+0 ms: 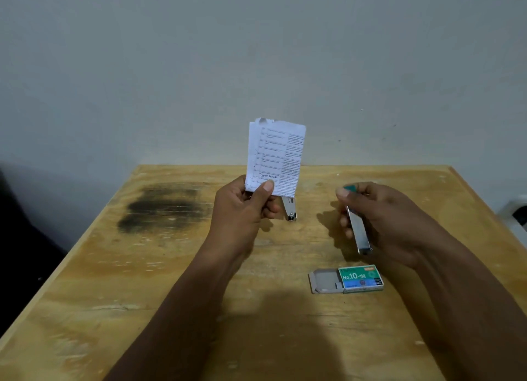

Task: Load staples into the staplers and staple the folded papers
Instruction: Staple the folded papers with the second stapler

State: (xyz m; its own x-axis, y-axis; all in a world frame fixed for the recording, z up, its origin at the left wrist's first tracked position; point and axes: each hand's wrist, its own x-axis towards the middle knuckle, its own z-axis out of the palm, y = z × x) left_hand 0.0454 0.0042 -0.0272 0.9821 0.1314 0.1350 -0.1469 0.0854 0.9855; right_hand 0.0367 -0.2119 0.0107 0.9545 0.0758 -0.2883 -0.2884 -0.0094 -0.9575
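Behind the left hand (242, 206), whose fingers pinched the folded paper (275, 158) upright, a second stapler (289, 209) lay mostly hidden. The right hand (379, 218) clasped a stapler (360, 232), its teal end barely showing. Below those fingers sat the box (346, 279), tray slid out, contents unclear.

Just one head-mounted wide-angle view here, looking forward and down over a wooden table (85, 281), close above it, facing a plain wall (256, 53).
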